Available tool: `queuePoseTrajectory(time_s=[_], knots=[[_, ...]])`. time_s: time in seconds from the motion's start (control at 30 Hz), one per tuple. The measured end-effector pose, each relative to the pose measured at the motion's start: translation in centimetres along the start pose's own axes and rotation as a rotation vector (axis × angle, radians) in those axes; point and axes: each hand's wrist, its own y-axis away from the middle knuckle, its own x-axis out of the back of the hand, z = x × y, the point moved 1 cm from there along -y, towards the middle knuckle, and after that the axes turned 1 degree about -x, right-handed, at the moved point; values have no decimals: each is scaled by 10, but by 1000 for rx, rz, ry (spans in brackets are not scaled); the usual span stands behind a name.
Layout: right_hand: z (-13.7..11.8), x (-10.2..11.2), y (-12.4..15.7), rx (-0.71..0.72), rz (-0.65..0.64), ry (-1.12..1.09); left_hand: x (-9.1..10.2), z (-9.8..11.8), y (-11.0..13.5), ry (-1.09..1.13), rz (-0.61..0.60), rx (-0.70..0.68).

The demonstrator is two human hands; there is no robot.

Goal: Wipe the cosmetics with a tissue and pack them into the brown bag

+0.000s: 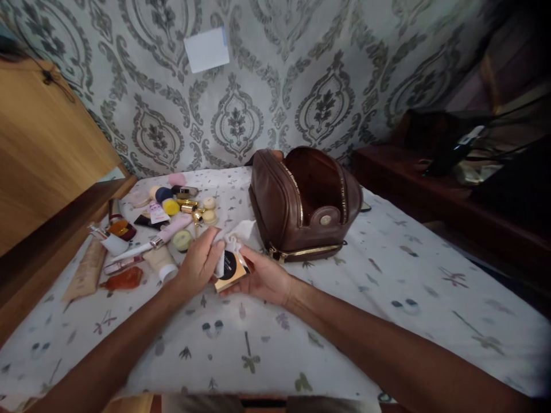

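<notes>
My left hand [199, 259] and my right hand [263, 279] meet over the patterned sheet in front of a brown leather bag. Between them is a small tan box with a black round patch [231, 271]. My right hand holds it from below. My left hand presses a white tissue [229, 248] against its top, fingers curled. The brown leather bag [301, 203] lies just behind the hands, its zip open and its dark inside showing.
A heap of cosmetics [166, 213] lies to the left: small jars, tubes, a pink tube [174, 229], an orange bottle [123, 279]. A wooden headboard [47, 149] rises on the left. Dark furniture [451, 189] with cables stands on the right. The patterned sheet [387, 287] spreads to the right.
</notes>
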Motion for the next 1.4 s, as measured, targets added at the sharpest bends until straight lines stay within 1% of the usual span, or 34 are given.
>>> queuePoseTrajectory(time_s=[0.07, 0.23, 0.3, 0.4, 0.5, 0.57, 0.67, 0.7, 0.83, 0.93, 1.0, 1.03, 1.1, 1.2, 1.3, 1.4], knots=[[1, 0, 0, -4, -1, -4, 0, 0, 0, -48, -1, 7], [-5, -3, 1, 25, -51, -100, 5, -5, 0, -128, 114, 27], [-7, -4, 2, 4, -54, -132, 7, -8, -1, -162, 109, 11], [-7, -4, 2, -13, -61, -118, 10, -10, -2, -208, 85, -14], [-5, -4, 1, -27, -70, -60, 14, -8, -1, -248, 121, -18], [-2, -3, 0, -33, -71, -2, 15, -4, 1, -303, 125, -108], [3, -3, 1, -34, -58, 85, 11, 6, 5, -383, 82, -335], [4, -3, 1, -29, -50, 100, 11, 11, 6, -381, 78, -384], [6, -7, 2, 22, -4, 78, 11, 32, 8, -319, 142, -465], [6, -10, 2, 70, 82, 23, 9, 48, 10, -368, 161, -596], [5, -11, 2, 104, 114, 20, 7, 53, 12, -388, 156, -650], [6, -10, 2, 105, 107, 44, 6, 53, 12, -380, 156, -648], [7, -9, 2, 83, 70, 125, 8, 49, 12, -350, 158, -589], [9, -7, 4, 47, 6, 210, 15, 37, 8, -284, 151, -419], [7, -9, 6, 47, -51, 167, 22, 25, 4, -187, 141, -258], [0, -12, 9, 28, -93, 45, 26, 18, 2, -135, 159, -184]])
